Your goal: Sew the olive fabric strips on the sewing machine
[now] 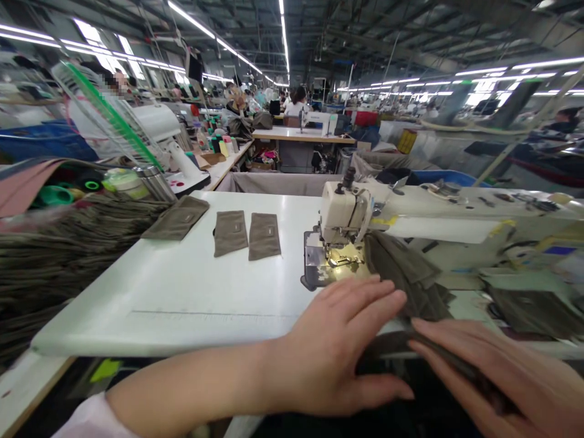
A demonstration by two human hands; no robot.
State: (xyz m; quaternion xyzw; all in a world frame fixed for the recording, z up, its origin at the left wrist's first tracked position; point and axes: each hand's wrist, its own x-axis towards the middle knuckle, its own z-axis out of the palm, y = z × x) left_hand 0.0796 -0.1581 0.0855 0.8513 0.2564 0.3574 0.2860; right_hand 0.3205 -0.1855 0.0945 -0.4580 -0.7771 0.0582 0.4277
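Observation:
My left hand [340, 344] lies flat with its fingers stretched out, resting on dark olive fabric [410, 274] just in front of the sewing machine [347, 225]. My right hand [493, 371] is also flat, its fingers pressed along a folded edge of the same fabric near the table's front edge. The fabric runs from under both hands up to the right of the lit presser foot [341, 258]. Two small olive fabric pieces [246, 234] lie side by side on the white table [182, 292], left of the machine.
A tall stack of olive fabric pieces [64, 255] fills the left side, with one piece [176, 219] at its top edge. Thread cones [91, 181] and a fan guard [109, 115] stand behind it. More olive pieces [529, 307] lie at the right. Other workstations and people sit further back.

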